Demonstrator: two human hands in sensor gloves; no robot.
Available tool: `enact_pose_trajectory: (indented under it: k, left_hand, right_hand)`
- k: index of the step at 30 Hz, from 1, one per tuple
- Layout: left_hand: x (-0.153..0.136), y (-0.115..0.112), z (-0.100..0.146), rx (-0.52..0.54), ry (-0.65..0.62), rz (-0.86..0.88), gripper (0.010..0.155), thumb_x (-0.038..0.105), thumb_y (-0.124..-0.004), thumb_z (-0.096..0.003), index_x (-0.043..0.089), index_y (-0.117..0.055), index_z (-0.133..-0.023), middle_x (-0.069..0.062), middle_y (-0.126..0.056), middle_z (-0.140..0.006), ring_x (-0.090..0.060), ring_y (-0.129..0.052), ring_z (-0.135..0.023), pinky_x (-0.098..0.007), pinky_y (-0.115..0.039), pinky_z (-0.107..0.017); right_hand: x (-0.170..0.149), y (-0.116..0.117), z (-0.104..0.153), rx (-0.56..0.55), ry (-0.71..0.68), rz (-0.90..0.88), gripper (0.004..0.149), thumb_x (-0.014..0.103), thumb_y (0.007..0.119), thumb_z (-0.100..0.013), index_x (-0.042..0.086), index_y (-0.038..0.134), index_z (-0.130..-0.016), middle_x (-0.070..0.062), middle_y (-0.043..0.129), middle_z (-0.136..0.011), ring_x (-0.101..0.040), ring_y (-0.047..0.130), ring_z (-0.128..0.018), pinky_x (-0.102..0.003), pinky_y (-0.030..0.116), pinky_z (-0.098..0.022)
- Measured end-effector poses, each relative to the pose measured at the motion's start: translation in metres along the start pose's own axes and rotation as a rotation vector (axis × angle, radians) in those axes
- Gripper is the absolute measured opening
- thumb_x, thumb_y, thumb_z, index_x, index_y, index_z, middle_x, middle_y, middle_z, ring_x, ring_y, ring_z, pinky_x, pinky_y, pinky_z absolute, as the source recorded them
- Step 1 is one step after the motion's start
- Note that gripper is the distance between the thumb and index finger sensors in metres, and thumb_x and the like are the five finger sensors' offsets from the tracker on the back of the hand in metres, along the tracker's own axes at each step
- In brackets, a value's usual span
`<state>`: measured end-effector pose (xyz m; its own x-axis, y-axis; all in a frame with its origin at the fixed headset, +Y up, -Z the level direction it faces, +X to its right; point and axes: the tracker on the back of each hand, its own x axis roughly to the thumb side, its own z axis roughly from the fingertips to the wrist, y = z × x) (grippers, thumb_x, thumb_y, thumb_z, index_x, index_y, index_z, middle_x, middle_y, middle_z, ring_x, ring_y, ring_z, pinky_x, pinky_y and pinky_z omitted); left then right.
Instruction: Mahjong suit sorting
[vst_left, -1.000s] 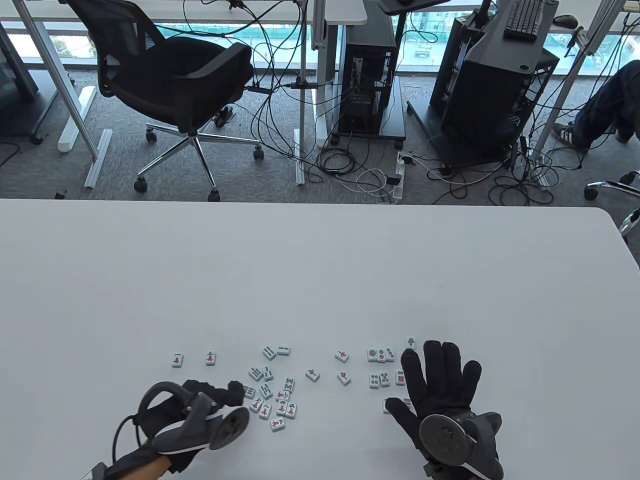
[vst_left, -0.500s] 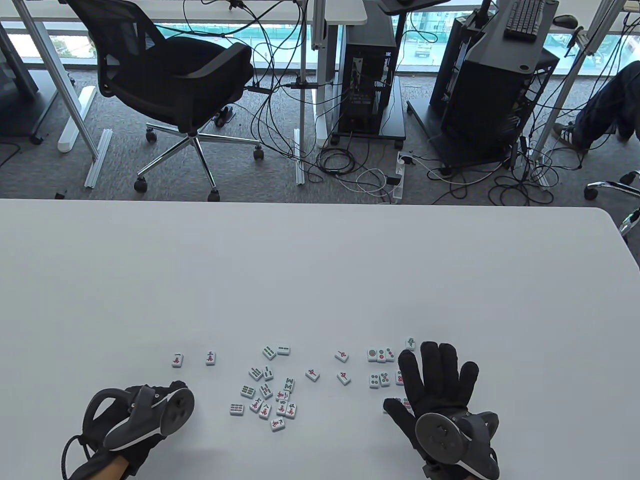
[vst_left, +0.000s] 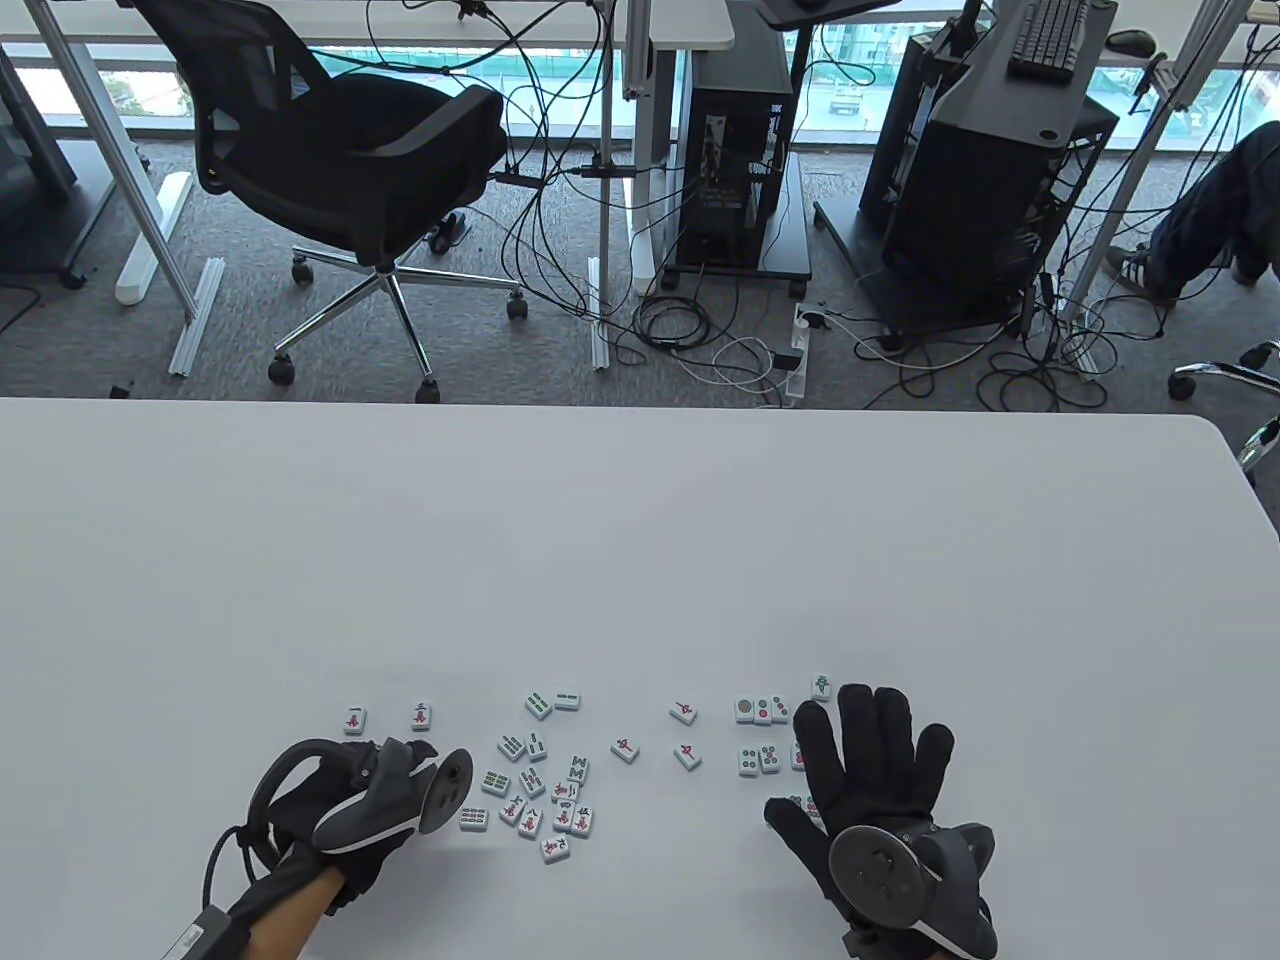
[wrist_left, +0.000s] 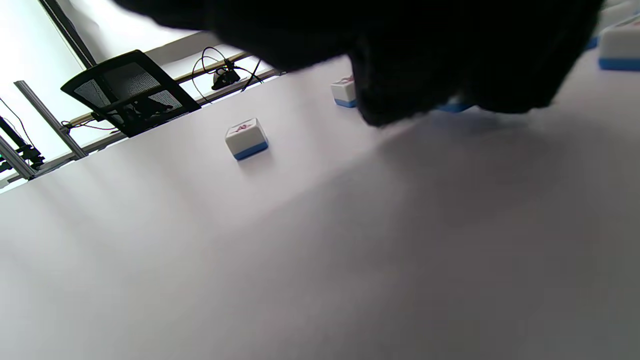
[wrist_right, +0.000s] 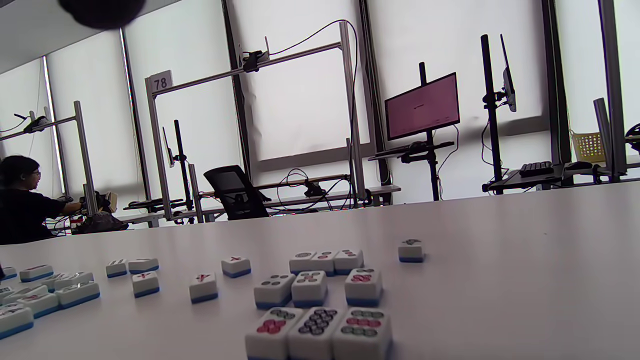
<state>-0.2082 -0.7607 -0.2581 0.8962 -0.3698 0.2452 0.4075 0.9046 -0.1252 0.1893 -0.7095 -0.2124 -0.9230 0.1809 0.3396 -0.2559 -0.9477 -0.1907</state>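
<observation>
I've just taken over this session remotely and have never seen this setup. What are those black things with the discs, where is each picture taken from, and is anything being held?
There is no robot here. The black shapes are a person's two hands in sensor gloves, each with a tracker strapped to its back.

The table view looks down from above. The left hand is near the loose mahjong tiles; the right hand lies spread flat beside rows of dot tiles on the white table.

The left wrist view looks along the table from under that hand: dark glove at the top, and one lone tile beyond it.

The right wrist view looks low across the table at the dot tiles.

The right hand holds nothing. Whether the left hand holds a tile cannot be seen.
</observation>
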Motion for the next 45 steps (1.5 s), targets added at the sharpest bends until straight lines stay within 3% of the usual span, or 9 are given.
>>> enact_pose_trajectory:
  k: [6,11,19,21,28,33,40,45]
  left_hand:
    - [-0.001,0.003,0.005,0.02,0.016,-0.051,0.067,0.06,-0.085,-0.0311,0.03,-0.078,-0.09,0.022,-0.096,-0.043,-0.004,-0.095,-0.018,-0.029,-0.085,-0.026]
    - [0.001,0.022,0.013,0.103,0.018,-0.04,0.066,0.06,-0.085,-0.031,0.029,-0.08,-0.089,0.021,-0.097,-0.043,-0.005,-0.095,-0.018,-0.03,-0.085,-0.026]
    - [0.063,0.069,0.015,0.385,-0.139,-0.015,0.058,0.059,-0.084,-0.0323,0.027,-0.086,-0.081,0.022,-0.096,-0.038,-0.004,-0.094,-0.014,-0.029,-0.085,-0.023]
    - [0.08,0.075,0.009,0.415,-0.161,-0.034,0.055,0.058,-0.085,-0.0325,0.027,-0.087,-0.078,0.023,-0.096,-0.036,-0.003,-0.093,-0.012,-0.028,-0.085,-0.022]
    - [0.12,0.07,-0.015,0.315,-0.233,-0.115,0.051,0.058,-0.087,-0.0302,0.027,-0.09,-0.071,0.023,-0.095,-0.032,-0.003,-0.091,-0.009,-0.028,-0.084,-0.02]
    - [0.135,0.072,-0.017,0.322,-0.259,-0.131,0.049,0.057,-0.088,-0.0303,0.027,-0.091,-0.069,0.023,-0.094,-0.031,-0.002,-0.09,-0.007,-0.027,-0.084,-0.018]
    - [0.14,0.089,-0.014,0.322,-0.265,-0.064,0.052,0.057,-0.086,-0.0328,0.028,-0.089,-0.076,0.023,-0.094,-0.031,-0.003,-0.09,-0.008,-0.028,-0.084,-0.019]
    - [0.137,0.091,-0.011,0.098,-0.314,0.042,0.065,0.061,-0.087,-0.0304,0.026,-0.085,-0.085,0.021,-0.095,-0.034,-0.004,-0.09,-0.01,-0.029,-0.083,-0.019]
  right_hand:
    - [0.0,0.001,-0.001,0.007,-0.004,-0.004,0.079,0.061,0.054,-0.049,0.03,0.011,-0.108,-0.014,0.002,-0.114,-0.045,0.0,-0.102,-0.075,0.01,-0.067]
    - [0.0,-0.001,0.0,0.0,-0.001,-0.01,0.079,0.061,0.054,-0.049,0.03,0.011,-0.108,-0.014,0.002,-0.114,-0.045,-0.001,-0.102,-0.075,0.01,-0.067]
    - [0.0,-0.001,0.0,-0.001,-0.003,-0.011,0.079,0.061,0.054,-0.049,0.03,0.011,-0.108,-0.014,0.002,-0.114,-0.045,0.0,-0.102,-0.075,0.01,-0.067]
    - [0.0,-0.002,0.0,-0.007,-0.003,-0.015,0.079,0.061,0.054,-0.049,0.03,0.011,-0.108,-0.014,0.002,-0.114,-0.045,0.0,-0.102,-0.075,0.01,-0.067]
    - [-0.001,-0.003,0.001,-0.016,0.001,-0.029,0.079,0.061,0.054,-0.049,0.03,0.011,-0.108,-0.014,0.002,-0.114,-0.045,-0.001,-0.102,-0.075,0.009,-0.068]
    - [0.0,-0.003,0.0,-0.019,-0.005,-0.029,0.079,0.061,0.054,-0.049,0.03,0.011,-0.108,-0.014,0.002,-0.114,-0.044,-0.001,-0.102,-0.075,0.009,-0.068]
    - [0.0,-0.005,0.001,-0.028,-0.004,-0.038,0.079,0.061,0.054,-0.049,0.03,0.011,-0.108,-0.014,0.002,-0.114,-0.044,0.0,-0.102,-0.075,0.009,-0.068]
    - [-0.001,-0.006,0.001,-0.031,-0.006,-0.041,0.079,0.061,0.054,-0.049,0.03,0.011,-0.108,-0.014,0.002,-0.114,-0.044,-0.001,-0.102,-0.075,0.009,-0.068]
